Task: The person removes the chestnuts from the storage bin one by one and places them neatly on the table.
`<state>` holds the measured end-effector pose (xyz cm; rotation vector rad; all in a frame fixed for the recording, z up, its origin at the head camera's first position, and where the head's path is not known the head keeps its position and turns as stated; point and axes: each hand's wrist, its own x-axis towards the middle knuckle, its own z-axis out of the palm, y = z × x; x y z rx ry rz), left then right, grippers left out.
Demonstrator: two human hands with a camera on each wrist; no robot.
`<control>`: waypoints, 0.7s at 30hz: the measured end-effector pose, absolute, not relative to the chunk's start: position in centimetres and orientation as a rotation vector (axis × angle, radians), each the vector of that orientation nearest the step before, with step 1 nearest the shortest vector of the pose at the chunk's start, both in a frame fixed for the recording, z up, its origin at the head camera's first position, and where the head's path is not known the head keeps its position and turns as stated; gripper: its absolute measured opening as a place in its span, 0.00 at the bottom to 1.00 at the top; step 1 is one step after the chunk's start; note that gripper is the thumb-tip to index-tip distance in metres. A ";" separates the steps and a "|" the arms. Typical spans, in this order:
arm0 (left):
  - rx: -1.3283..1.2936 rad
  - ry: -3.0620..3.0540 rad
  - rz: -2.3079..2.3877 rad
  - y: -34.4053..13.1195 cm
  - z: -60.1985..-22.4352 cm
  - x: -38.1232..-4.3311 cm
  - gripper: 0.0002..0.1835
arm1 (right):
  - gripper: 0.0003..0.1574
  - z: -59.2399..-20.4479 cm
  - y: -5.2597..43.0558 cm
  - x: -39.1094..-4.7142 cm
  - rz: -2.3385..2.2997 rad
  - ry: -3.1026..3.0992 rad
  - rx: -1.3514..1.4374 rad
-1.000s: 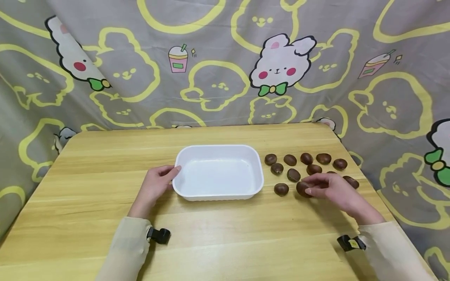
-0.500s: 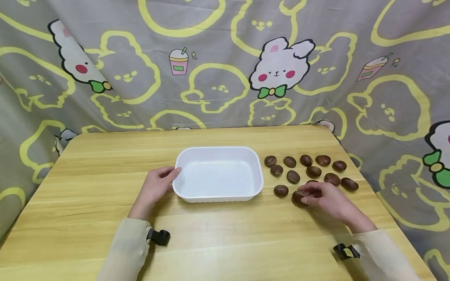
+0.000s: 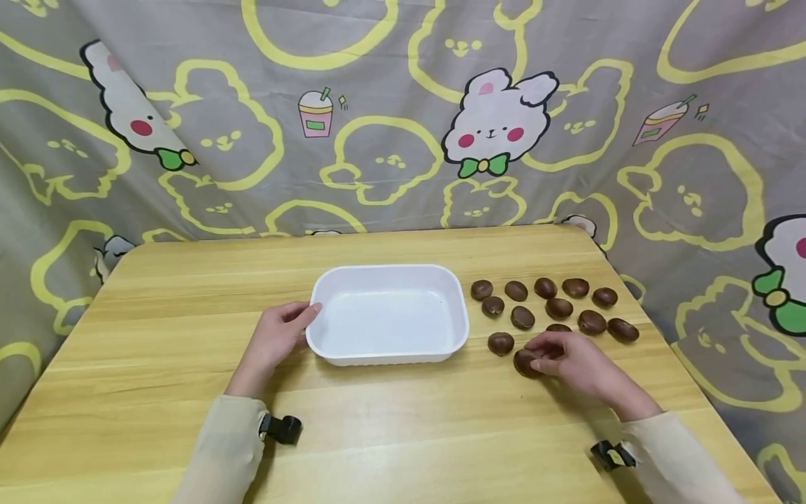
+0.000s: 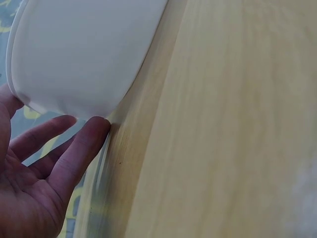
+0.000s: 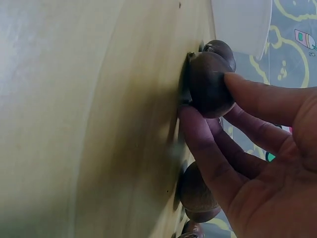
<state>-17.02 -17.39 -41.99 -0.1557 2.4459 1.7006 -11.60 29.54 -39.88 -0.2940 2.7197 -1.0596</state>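
Observation:
A white rectangular tray (image 3: 390, 360) stands near the middle of the table, its inside bare. My left hand (image 3: 271, 341) holds it by the left end, thumb on the rim and fingers against the outer wall; the left wrist view shows fingertips at the underside of the tray (image 4: 74, 64). To the tray's right, my right hand (image 3: 581, 365) pinches a dark brown chestnut (image 3: 524, 364) between thumb and fingers, low over the wood. In the right wrist view this chestnut (image 5: 208, 84) shows glossy and round, another chestnut (image 5: 220, 49) just behind it.
Several more chestnuts (image 3: 558, 308) lie loosely spread right of the tray, one single chestnut (image 3: 500, 344) just left of my right fingertips. The wooden table (image 3: 378, 441) ends at a patterned curtain (image 3: 378, 168) behind and on both sides.
My right hand has moved left and toward the table's front with the chestnut, away from the other chestnuts. The left hand keeps its hold on the tray.

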 end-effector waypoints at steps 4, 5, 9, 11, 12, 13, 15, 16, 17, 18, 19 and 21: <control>-0.138 2.482 1.694 -17.4 -41.9 -17.2 0.32 | 0.14 -39.9 29.5 -11.7 -1.045 2.734 -0.296; -0.134 2.490 1.691 -17.4 -41.9 -17.3 0.31 | 0.14 -39.9 29.5 -11.7 -1.043 2.736 -0.291; -0.137 2.502 1.676 -17.4 -41.9 -17.3 0.31 | 0.14 -40.0 29.6 -11.6 -1.029 2.735 -0.246; -0.150 2.511 1.667 -17.4 -41.9 -17.2 0.31 | 0.14 -40.0 29.6 -11.6 -1.023 2.734 -0.227; -0.151 2.516 1.662 -17.4 -41.9 -17.2 0.32 | 0.14 -39.9 29.6 -11.6 -1.017 2.735 -0.221; -0.148 2.525 1.656 -17.4 -41.9 -17.1 0.32 | 0.14 -39.9 29.7 -11.6 -1.008 2.747 -0.221; -0.134 2.524 1.670 -17.5 -41.9 -17.0 0.33 | 0.14 -39.5 29.8 -11.6 -0.989 2.792 -0.235; -0.121 2.527 1.679 -17.6 -41.8 -16.9 0.33 | 0.14 -39.2 29.8 -11.7 -0.984 2.817 -0.245; -0.107 2.546 1.674 -17.8 -41.6 -16.9 0.32 | 0.15 -38.8 29.9 -11.8 -0.969 2.848 -0.252; -0.086 2.582 1.656 -17.9 -41.4 -16.8 0.32 | 0.16 -38.3 30.0 -12.0 -0.961 2.876 -0.248; -0.069 2.632 1.619 -18.1 -41.0 -16.7 0.32 | 0.17 -37.8 30.2 -12.3 -0.960 2.899 -0.240; -0.029 2.771 1.509 -18.4 -40.1 -16.4 0.32 | 0.19 -36.6 30.6 -13.3 -0.959 2.929 -0.209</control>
